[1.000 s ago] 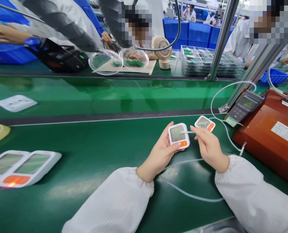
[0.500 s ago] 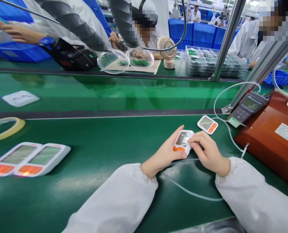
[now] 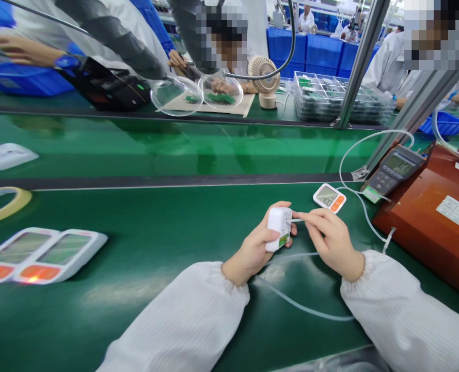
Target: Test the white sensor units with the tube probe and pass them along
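My left hand (image 3: 253,249) is wrapped round a small white device (image 3: 279,227), whose side with a green patch faces up. My right hand (image 3: 332,240) pinches a thin white tube (image 3: 298,220) that meets the device's right side. Beyond my right hand lies a white device with orange buttons (image 3: 329,198), its display lit. Two larger devices with orange buttons (image 3: 54,253) lie side by side at the left. Loose clear tubing (image 3: 310,311) curves over the green table below my hands.
An orange-brown box (image 3: 434,212) with a grey meter (image 3: 395,165) stands at the right. A yellow tape roll (image 3: 22,200) lies left; a white piece (image 3: 8,156) sits on the green belt (image 3: 144,150). People work beyond, near a fan (image 3: 263,72) and clear trays (image 3: 341,101).
My left hand has turned the device, so its display and orange buttons no longer face me. The white piece on the belt has shifted left.
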The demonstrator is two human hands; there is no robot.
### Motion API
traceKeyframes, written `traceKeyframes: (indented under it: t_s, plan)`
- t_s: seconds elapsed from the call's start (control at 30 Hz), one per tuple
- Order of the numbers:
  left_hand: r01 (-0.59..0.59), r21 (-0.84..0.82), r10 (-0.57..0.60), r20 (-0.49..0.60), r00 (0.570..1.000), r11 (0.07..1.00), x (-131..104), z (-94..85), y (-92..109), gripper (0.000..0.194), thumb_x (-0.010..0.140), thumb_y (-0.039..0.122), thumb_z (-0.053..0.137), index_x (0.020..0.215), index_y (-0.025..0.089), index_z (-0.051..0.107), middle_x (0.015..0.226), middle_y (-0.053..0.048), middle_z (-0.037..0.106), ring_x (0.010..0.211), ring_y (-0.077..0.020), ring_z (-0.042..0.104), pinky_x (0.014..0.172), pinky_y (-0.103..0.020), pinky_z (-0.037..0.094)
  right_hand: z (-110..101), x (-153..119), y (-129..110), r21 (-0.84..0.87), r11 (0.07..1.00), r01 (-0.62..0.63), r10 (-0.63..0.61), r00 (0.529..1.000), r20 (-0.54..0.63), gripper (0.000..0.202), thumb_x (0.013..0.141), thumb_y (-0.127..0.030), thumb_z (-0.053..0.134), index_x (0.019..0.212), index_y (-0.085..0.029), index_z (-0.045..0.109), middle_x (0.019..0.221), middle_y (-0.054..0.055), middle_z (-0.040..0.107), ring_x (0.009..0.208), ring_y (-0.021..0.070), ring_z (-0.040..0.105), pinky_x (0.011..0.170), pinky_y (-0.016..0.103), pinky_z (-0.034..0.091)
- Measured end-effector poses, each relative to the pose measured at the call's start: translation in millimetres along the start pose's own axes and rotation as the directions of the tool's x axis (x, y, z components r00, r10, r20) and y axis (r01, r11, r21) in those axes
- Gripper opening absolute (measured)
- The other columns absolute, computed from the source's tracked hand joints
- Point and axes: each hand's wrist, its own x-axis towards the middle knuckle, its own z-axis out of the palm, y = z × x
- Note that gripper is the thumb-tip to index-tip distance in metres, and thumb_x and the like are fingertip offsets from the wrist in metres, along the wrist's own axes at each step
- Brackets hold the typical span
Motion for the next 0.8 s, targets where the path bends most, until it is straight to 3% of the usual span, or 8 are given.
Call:
traceKeyframes:
  t_s: [0.2,0.37,0.6,0.8]
  plan:
    - [0.043,-0.009,-0.042,0.030,0.999,0.999,-1.3,5.7,-5.0,0.053,0.083,0.036,0.067,0.132,0.024,0.051,0.103,-0.006,0.058,0.077,-0.0161,0.057,0.063,-0.027,0.050,2.7,0.4,-0.5,-0.017,1.000,-0.012,0.012,1.000,0.018,0.010,0.095,-0.023,0.062,0.092,-0.021,0.071,0.084,0.004,0.068,0.079,0.0168,0.064,0.072,0.031,0.054]
    - [0.053,0.033,-0.054,0.029,0.998,0.998,-2.5,2.5,-8.4,0.056,0.086,0.048,0.066,0.133,0.022,0.049,0.092,-0.004,0.060,0.072,-0.0156,0.059,0.065,-0.027,0.050,4.4,0.0,2.6,0.003,1.000,-0.016,0.016,0.997,0.073,0.007,0.096,-0.023,0.061,0.093,-0.021,0.068,0.085,0.003,0.069,0.080,0.0169,0.064,0.073,0.031,0.052]
    - [0.033,0.034,-0.034,0.033,0.999,0.999,-2.9,4.2,-8.4,0.051,0.088,0.049,0.065,0.130,0.023,0.051,0.102,-0.005,0.061,0.072,-0.0145,0.059,0.068,-0.028,0.050,5.0,0.5,-2.2,0.057,0.998,-0.015,0.011,0.998,0.066,0.008,0.093,-0.019,0.063,0.085,-0.020,0.065,0.081,0.002,0.069,0.077,0.0158,0.063,0.071,0.030,0.051]
    - [0.039,0.060,-0.041,0.034,0.999,0.997,-4.4,5.6,-7.1,0.054,0.088,0.051,0.065,0.131,0.023,0.050,0.095,-0.004,0.063,0.071,-0.0150,0.059,0.068,-0.027,0.048,4.5,1.2,-5.1,0.071,0.997,-0.039,0.035,0.998,0.057,0.012,0.094,-0.020,0.060,0.083,-0.021,0.064,0.079,0.002,0.067,0.076,0.0157,0.063,0.071,0.030,0.052]
